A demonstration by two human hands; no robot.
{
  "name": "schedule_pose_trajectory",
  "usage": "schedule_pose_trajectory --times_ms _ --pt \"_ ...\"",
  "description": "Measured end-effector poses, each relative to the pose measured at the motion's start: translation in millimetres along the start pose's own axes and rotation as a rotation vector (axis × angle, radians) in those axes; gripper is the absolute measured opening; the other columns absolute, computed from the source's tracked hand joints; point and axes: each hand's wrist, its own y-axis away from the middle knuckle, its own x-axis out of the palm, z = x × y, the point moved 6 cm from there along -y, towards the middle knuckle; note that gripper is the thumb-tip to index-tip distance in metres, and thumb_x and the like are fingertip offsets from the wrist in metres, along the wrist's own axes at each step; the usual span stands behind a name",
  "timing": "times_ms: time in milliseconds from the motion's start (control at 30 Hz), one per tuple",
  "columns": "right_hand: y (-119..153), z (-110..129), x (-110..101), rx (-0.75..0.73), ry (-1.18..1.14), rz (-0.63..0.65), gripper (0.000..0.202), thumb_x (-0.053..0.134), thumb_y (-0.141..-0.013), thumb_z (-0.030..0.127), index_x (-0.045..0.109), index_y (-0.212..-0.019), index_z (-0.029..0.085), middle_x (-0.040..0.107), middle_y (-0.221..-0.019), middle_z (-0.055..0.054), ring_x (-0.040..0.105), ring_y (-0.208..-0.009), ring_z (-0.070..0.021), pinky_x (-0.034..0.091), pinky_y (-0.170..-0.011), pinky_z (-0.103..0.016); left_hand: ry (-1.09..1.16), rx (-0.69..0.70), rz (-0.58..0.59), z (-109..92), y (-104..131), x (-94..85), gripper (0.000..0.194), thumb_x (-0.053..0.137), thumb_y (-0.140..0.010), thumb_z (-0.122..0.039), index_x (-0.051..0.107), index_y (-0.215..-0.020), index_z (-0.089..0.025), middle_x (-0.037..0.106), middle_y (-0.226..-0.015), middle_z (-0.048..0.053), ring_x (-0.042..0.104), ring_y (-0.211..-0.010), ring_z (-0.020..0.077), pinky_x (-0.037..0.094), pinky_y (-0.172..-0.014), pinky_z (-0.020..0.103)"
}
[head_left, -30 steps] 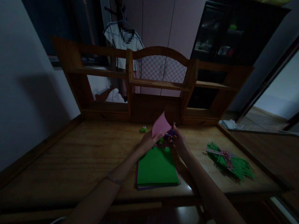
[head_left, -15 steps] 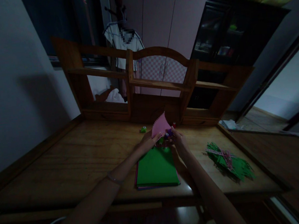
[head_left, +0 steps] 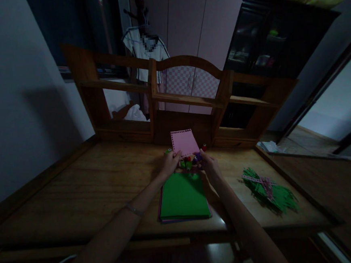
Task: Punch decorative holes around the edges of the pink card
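A pink sheet of paper (head_left: 185, 142) with small holes along its edges is held up at the back of the desk. My left hand (head_left: 170, 163) is closed on its lower left corner. My right hand (head_left: 211, 165) pinches at the lower right corner. Close to those right fingertips is a small purple figure with an eye (head_left: 197, 157); whether they touch it I cannot tell. Below the sheet sit several small green and red figures (head_left: 185, 163). Nearer me lies a stack of coloured paper (head_left: 184, 197), green on top.
On the right of the wooden desk (head_left: 106, 181) lies a pile of green paper strips (head_left: 271, 191) with pink punched strips on it. A small red figure (head_left: 204, 147) and a green one (head_left: 168, 151) stand towards the back. The wooden shelf (head_left: 188, 100) rises behind.
The pink sheet has turned from a tilted, curled position to lying more squarely, its holed top edge facing away. My left hand has shifted slightly left; my right hand has hardly moved.
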Motion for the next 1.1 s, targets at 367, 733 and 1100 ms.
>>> schedule_pose_trajectory --times_ms 367,733,1100 --pt "-2.8 -2.7 -2.0 -0.007 0.005 0.005 0.039 0.067 -0.071 0.052 0.07 -0.086 0.017 0.066 -0.065 -0.003 0.054 -0.044 -0.0099 0.043 -0.044 -0.021 -0.01 -0.031 0.096 11.7 0.9 8.1 0.047 0.043 -0.083 -0.058 0.051 -0.062 -0.017 0.051 -0.046 -0.002 0.049 -0.041 0.0118 0.034 -0.041 0.021" --pt "-1.5 -1.1 0.7 -0.024 0.016 0.032 0.039 0.066 -0.072 0.053 0.071 -0.089 0.018 0.067 -0.068 -0.003 0.054 -0.046 -0.0094 0.043 -0.045 -0.021 0.161 -0.035 0.24 -7.5 12.9 17.2 0.044 0.046 -0.083 -0.055 0.059 -0.072 -0.014 0.056 -0.05 0.0 0.049 -0.041 0.012 0.038 -0.043 0.023" --pt "2.6 2.5 9.3 -0.042 0.001 0.115 0.037 0.067 -0.071 0.053 0.069 -0.081 0.017 0.062 -0.061 -0.002 0.05 -0.046 -0.0093 0.038 -0.043 -0.021 0.158 0.061 0.175 -17.0 13.0 18.7 0.029 0.057 -0.081 -0.043 0.061 -0.073 -0.015 0.06 -0.058 0.002 0.051 -0.046 0.0127 0.039 -0.045 0.024"
